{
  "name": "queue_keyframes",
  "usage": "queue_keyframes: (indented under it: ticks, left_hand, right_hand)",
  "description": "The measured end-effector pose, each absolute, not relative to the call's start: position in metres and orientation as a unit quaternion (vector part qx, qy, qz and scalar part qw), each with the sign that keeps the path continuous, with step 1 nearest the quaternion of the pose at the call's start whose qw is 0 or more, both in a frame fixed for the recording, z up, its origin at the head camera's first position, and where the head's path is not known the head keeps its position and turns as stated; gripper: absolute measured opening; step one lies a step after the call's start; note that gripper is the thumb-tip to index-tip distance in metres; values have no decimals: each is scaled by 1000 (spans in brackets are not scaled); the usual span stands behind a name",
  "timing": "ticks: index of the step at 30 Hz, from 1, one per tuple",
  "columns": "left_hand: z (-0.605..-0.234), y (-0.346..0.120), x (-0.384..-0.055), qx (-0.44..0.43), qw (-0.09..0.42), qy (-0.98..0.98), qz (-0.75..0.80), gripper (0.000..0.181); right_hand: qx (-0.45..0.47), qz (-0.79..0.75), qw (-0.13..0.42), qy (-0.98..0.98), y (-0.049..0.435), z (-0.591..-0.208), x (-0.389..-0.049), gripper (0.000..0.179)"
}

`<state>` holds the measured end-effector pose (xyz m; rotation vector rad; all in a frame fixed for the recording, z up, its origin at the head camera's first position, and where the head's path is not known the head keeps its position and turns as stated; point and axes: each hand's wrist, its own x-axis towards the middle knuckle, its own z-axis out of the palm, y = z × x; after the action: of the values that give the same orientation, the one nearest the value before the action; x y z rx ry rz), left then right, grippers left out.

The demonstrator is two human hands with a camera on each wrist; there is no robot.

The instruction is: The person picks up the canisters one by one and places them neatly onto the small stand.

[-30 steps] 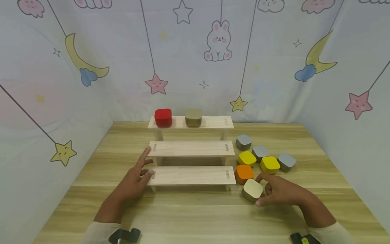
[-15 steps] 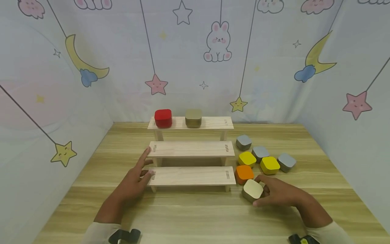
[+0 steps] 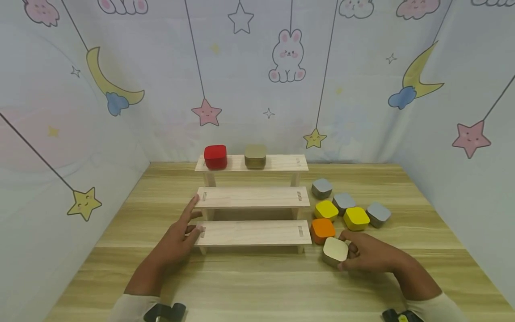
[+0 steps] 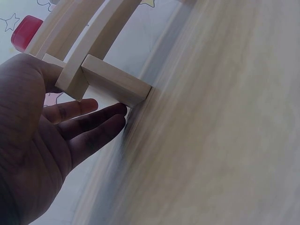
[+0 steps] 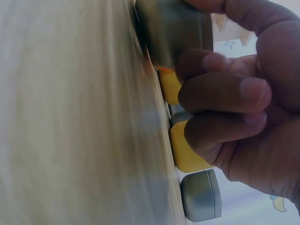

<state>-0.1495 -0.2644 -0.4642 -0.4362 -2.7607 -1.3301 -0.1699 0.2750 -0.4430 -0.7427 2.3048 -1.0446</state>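
Note:
In the head view, a pale gold rounded block (image 3: 335,250) stands at the front right, and my right hand (image 3: 370,252) pinches it between thumb and index finger. The right wrist view shows the other fingers of that hand curled beside the block, which is dark and blurred there. My left hand (image 3: 175,241) touches the left end of a three-step wooden rack (image 3: 253,233). Its thumb rests on the lowest step and its index fingertip meets the middle one. In the left wrist view the remaining fingers (image 4: 96,133) reach loosely towards the rack's leg.
A red block (image 3: 215,157) and a darker gold block (image 3: 255,156) sit on the top step. Right of the rack are an orange block (image 3: 322,230), yellow blocks (image 3: 356,218) and several grey blocks (image 3: 378,213). A printed cloth surrounds the wooden table (image 3: 241,290).
My right thumb and index finger have come in round the pale gold block, which has shifted very slightly to the right. The left hand stays where it was on the rack.

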Motion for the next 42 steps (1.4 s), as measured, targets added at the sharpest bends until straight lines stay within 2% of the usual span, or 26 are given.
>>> queue_keyframes:
  ticks: [3, 11, 17, 23, 28, 31, 38, 42]
  left_hand:
    - [-465, -264, -150, -142, 25, -892, -429, 87]
    - [-465, -265, -149, -146, 22, -889, -433, 87]
    - [-466, -264, -149, -148, 27, -891, -428, 87]
    - [-465, -265, -148, -149, 25, -887, -436, 87]
    - [-468, -264, -149, -151, 20, -882, -446, 87]
    - [-469, -263, -150, -151, 16, -879, -451, 87]
    - [-468, -263, -150, -144, 18, -882, -448, 88]
    - [-468, -264, -150, -144, 18, -881, -450, 88]
  right_hand:
    - [-282, -383, 242, 846, 278, -442, -170, 39]
    - [-295, -425, 243, 821, 286, -438, -170, 37]
    - [-327, -448, 202, 807, 290, -437, -171, 18]
    - [-340, -465, 166, 800, 294, -433, -171, 12]
    - [-328, -473, 116, 809, 297, -425, -167, 23]
    - [-335, -478, 91, 807, 298, -419, -165, 16]
    - [-377, -487, 83, 783, 297, -406, -173, 32]
    - [-379, -477, 84, 788, 292, -395, -179, 32]
